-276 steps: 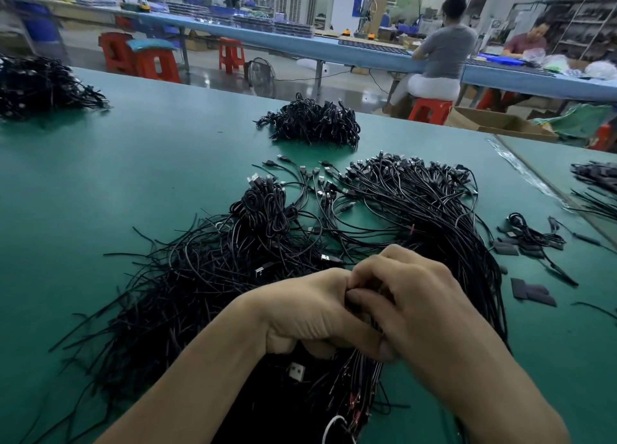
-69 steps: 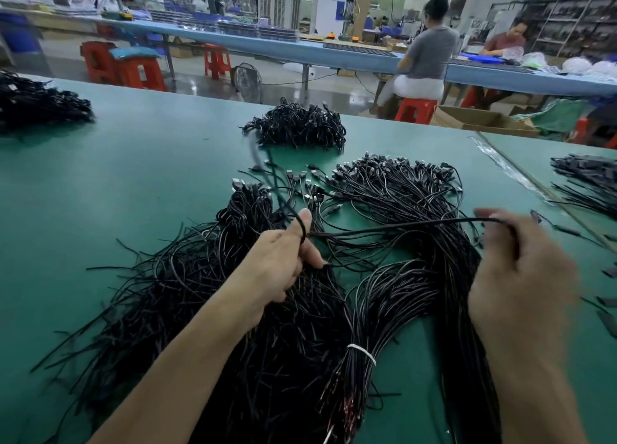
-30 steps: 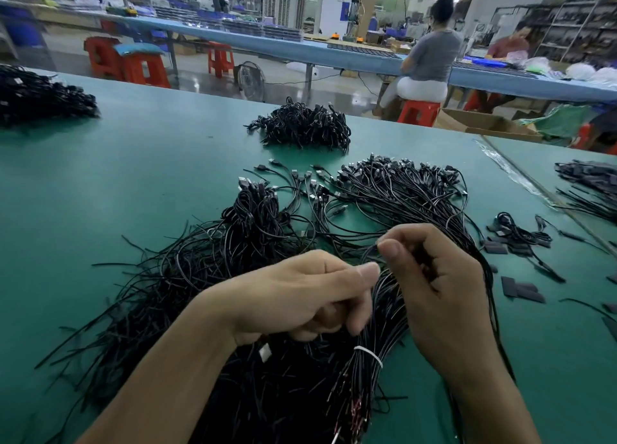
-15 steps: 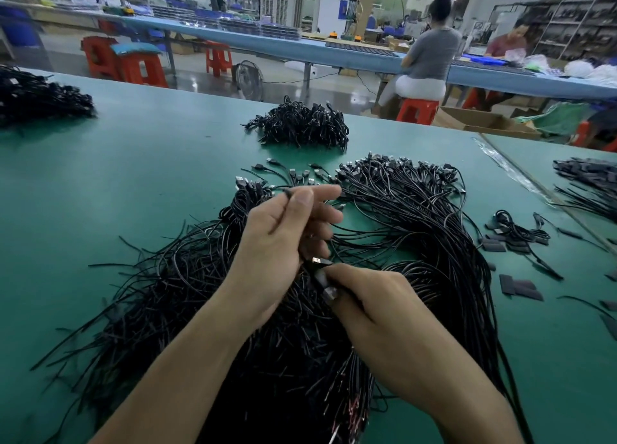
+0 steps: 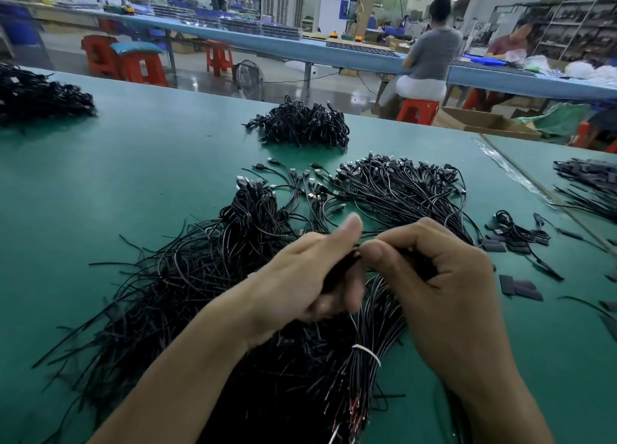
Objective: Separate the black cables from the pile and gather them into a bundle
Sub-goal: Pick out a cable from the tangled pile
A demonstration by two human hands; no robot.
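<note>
One green table (image 5: 133, 176) carries the lot. Loose black cables (image 5: 187, 276) sprawl near me and to my left, and a fanned lot (image 5: 400, 193) lies beyond my hands. Beneath my hands a bundle (image 5: 374, 320) is bound by a white tie (image 5: 366, 352). My left hand (image 5: 310, 276) is curled round a small clutch of strands. My right hand (image 5: 434, 276) pinches strands at thumb and forefinger, touching the left.

Risk, in my judgement: the heaps overlap, so a pulled strand may drag tangled neighbours and spoil the sorting.

Not determinable: the number of strands held, as my fingers cover them. The bundle's near ends run off the bottom edge.
</note>
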